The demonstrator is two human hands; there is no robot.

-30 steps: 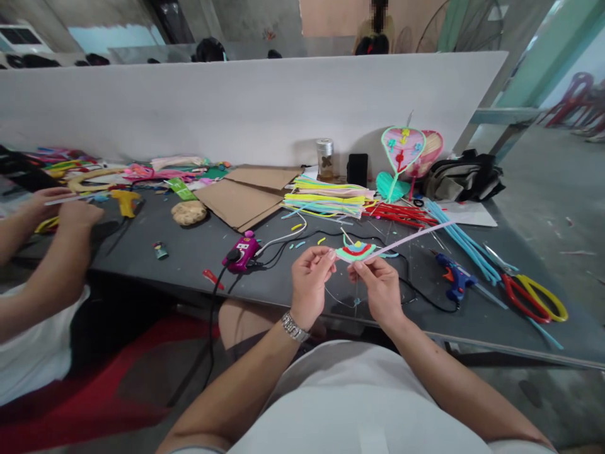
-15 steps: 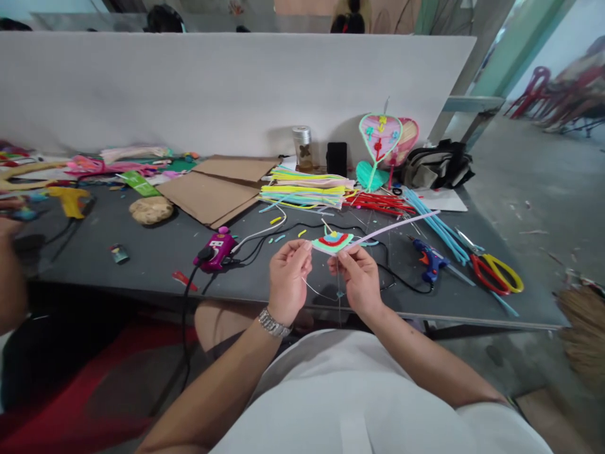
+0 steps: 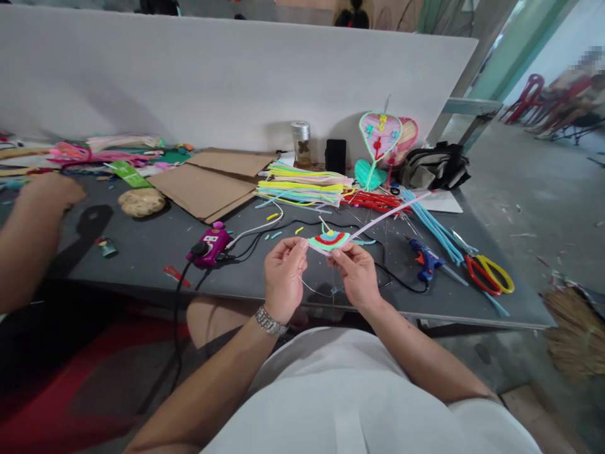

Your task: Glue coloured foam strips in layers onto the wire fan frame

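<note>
Between my hands is a small rainbow-coloured pipe-cleaner fan shape (image 3: 329,239), with bands of mint, red, blue and yellow. My left hand (image 3: 285,272) pinches its left corner. With thumb and fingers my right hand (image 3: 355,271) grips its lower right side, where a lilac pipe cleaner (image 3: 387,214) runs along the edge and sticks out to the upper right. A thin pale strand loops below the hands. Right of them on the table lie a blue glue gun (image 3: 426,260) and red-and-yellow-handled scissors (image 3: 489,272).
Bundled pipe cleaners (image 3: 305,185), cardboard sheets (image 3: 203,186) and a heart-shaped fan (image 3: 380,132) lie along the back by a white partition (image 3: 227,75). A purple power socket (image 3: 210,246) with cables sits left. A co-worker's arm (image 3: 35,233) reaches over the table at far left.
The co-worker's arm has come further into view over the table, and the yellow glue gun there is no longer visible. My hands keep their hold; the view has shifted slightly.
</note>
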